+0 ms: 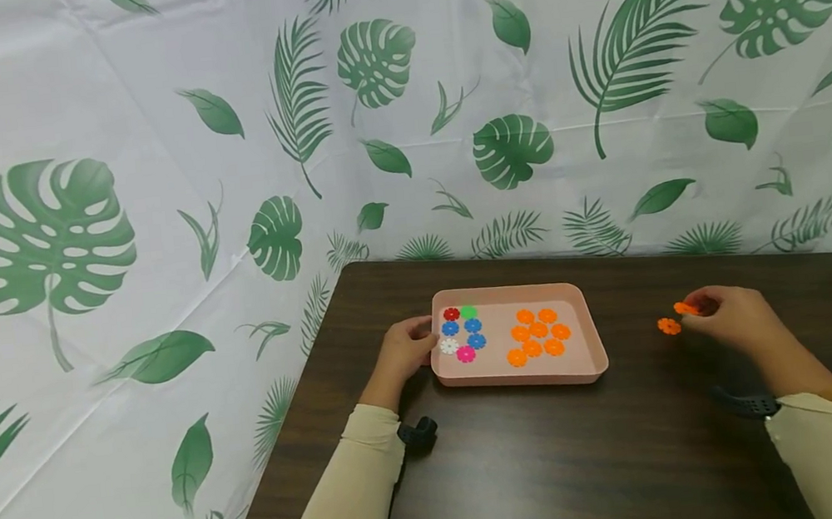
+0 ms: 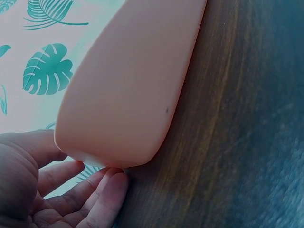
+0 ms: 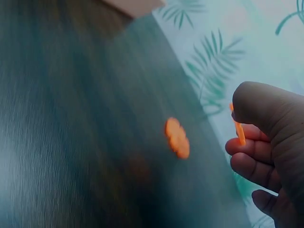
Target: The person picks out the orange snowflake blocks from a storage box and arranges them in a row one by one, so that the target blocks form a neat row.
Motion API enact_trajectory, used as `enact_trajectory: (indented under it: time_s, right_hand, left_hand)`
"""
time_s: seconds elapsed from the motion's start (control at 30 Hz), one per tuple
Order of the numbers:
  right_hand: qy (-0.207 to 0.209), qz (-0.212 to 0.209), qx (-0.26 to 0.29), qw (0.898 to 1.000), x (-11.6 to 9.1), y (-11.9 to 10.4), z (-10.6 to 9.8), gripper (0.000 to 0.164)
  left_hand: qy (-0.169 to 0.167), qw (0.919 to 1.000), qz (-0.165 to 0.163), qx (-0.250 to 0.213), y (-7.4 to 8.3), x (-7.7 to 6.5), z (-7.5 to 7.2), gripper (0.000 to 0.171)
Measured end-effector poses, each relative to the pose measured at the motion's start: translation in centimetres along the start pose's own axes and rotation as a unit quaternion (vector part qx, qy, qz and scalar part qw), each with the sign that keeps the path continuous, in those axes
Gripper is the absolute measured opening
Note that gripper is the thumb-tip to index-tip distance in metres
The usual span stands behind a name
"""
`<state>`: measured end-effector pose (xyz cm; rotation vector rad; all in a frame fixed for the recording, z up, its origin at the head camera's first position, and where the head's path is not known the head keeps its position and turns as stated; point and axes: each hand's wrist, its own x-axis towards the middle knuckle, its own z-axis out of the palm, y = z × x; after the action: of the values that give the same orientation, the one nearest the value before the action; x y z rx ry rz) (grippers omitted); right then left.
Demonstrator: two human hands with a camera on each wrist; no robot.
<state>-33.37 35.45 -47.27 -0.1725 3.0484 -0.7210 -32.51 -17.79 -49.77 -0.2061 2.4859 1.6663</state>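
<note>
A pink tray (image 1: 525, 377) stands on the dark wooden table, and my left hand (image 1: 404, 350) grips its left end. In the left wrist view the thumb lies at the tray's (image 2: 128, 85) rim, with fingers curled against the outer wall. My right hand (image 1: 733, 319), right of the tray, pinches an orange flower-shaped disc (image 3: 239, 128) between thumb and fingers. Another orange flower disc (image 1: 669, 326) is just left of that hand; whether it touches the table I cannot tell. Inside the tray, several orange discs (image 1: 538, 330) cluster on the right side.
Along the tray's left side are several discs: red (image 1: 451, 314), green (image 1: 469, 312), blue (image 1: 475, 341), white (image 1: 449, 346) and pink (image 1: 466, 354). A leaf-patterned cloth (image 1: 443, 232) hangs behind the table (image 1: 556, 463) and along its left side. Both wrists wear dark straps (image 1: 419, 433).
</note>
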Motion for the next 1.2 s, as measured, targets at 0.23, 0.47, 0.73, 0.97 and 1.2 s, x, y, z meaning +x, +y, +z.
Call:
enact_trajectory:
  time_s: [0.23,0.47,0.73,0.97,1.2]
  right_hand:
    - [-0.030,-0.003,-0.035,0.999,-0.5,1.9,0.2,0.057]
    - [-0.051,-0.037,-0.077,0.995,0.0,2.3,1.0,0.049]
    - [-0.036,-0.066,-0.099,0.992,0.3,2.5,1.4,0.050]
    - [-0.022,-0.045,-0.048,0.998,0.0,3.9,2.0,0.053]
    - [-0.012,-0.026,-0.015,0.999,-0.6,4.4,2.2,0.052]
  left_hand:
    - [0.002,1.0000,0.001,0.000,-0.1,0.1,0.0,0.045]
    - [-0.007,0.9997,0.021,-0.012,-0.5,0.3,0.0,0.044]
    - [-0.005,0.9998,0.021,0.000,-0.4,0.4,-0.1,0.045]
    - [-0.007,0.9999,0.013,0.001,-0.4,0.6,-0.1,0.044]
    - [-0.008,0.9999,0.010,0.001,-0.4,0.6,0.0,0.045]
